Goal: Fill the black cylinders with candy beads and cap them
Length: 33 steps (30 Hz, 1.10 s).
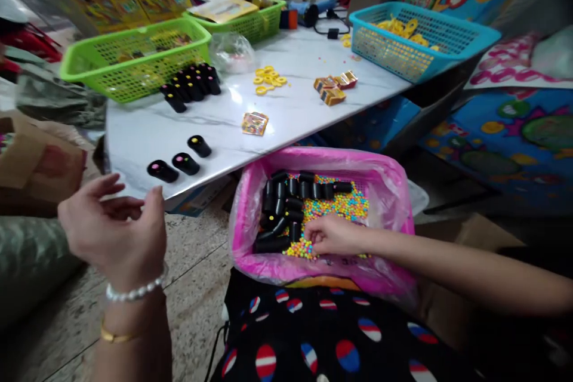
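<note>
My left hand [117,230] is raised near the table's left front corner, fingers curled but apart, with nothing visible in it. Close to it on the table stand black cylinders [163,171] with small coloured balls in their tops. My right hand [330,235] reaches into the pink basket [398,191], its fingers pressed together among small coloured balls [342,207]; what they hold, if anything, is hidden. Beside it in the basket lie several black cylinders [294,231].
On the white table [286,110] are a group of black cylinders [194,83], yellow rings [268,79], small packets [331,89] and one packet [255,123]. Green baskets [134,59] stand at the left back, a blue basket [389,59] at the right.
</note>
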Each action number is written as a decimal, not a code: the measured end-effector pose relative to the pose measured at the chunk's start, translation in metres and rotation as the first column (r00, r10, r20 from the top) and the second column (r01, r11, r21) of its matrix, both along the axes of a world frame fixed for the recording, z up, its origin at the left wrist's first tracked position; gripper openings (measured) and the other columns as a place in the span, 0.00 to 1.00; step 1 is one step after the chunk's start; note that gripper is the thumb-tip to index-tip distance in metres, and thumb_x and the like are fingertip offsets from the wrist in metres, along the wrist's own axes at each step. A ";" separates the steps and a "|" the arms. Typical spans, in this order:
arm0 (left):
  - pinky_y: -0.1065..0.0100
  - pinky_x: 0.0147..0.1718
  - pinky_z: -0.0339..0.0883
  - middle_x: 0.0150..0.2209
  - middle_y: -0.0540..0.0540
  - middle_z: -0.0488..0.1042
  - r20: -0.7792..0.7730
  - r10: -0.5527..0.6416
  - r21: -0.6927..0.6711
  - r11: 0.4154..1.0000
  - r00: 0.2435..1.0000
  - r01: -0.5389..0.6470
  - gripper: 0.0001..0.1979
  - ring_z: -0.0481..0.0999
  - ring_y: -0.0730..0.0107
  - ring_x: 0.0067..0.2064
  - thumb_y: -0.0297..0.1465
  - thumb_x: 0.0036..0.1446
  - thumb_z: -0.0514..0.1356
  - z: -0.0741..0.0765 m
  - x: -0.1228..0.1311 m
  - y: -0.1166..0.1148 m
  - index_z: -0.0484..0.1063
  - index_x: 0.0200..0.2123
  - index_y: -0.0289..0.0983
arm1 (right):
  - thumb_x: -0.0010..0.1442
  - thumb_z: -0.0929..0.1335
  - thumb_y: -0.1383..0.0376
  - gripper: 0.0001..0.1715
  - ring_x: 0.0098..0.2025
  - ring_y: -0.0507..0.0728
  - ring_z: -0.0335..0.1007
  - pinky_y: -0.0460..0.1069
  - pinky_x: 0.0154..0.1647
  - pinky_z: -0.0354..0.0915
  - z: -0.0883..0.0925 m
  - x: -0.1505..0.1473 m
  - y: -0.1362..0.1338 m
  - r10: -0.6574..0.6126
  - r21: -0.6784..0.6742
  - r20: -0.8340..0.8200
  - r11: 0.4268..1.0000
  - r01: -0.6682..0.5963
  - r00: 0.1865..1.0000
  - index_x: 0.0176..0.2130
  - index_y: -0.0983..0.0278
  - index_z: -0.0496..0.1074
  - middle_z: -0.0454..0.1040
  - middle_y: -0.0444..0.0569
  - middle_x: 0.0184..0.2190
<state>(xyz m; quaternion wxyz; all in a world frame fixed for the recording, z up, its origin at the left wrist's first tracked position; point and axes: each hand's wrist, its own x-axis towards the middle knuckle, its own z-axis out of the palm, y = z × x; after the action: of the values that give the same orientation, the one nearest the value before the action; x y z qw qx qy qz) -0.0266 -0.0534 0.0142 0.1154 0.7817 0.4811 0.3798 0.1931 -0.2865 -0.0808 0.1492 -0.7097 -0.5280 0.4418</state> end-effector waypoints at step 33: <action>0.60 0.49 0.71 0.48 0.45 0.76 0.494 -0.749 -0.603 0.071 0.442 0.795 0.20 0.76 0.64 0.49 0.25 0.55 0.60 -0.070 0.087 -0.125 0.70 0.52 0.41 | 0.58 0.70 0.69 0.08 0.35 0.52 0.71 0.48 0.38 0.67 0.078 0.042 -0.039 -0.090 0.522 -0.093 0.844 0.125 0.992 0.40 0.65 0.75 0.77 0.47 0.34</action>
<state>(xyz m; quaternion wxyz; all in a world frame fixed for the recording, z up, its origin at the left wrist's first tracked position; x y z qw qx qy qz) 0.0602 -0.1786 -0.0557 0.6348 0.7655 0.1002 0.0304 0.2354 -0.3259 -0.0024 0.3793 -0.6554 -0.5831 0.2942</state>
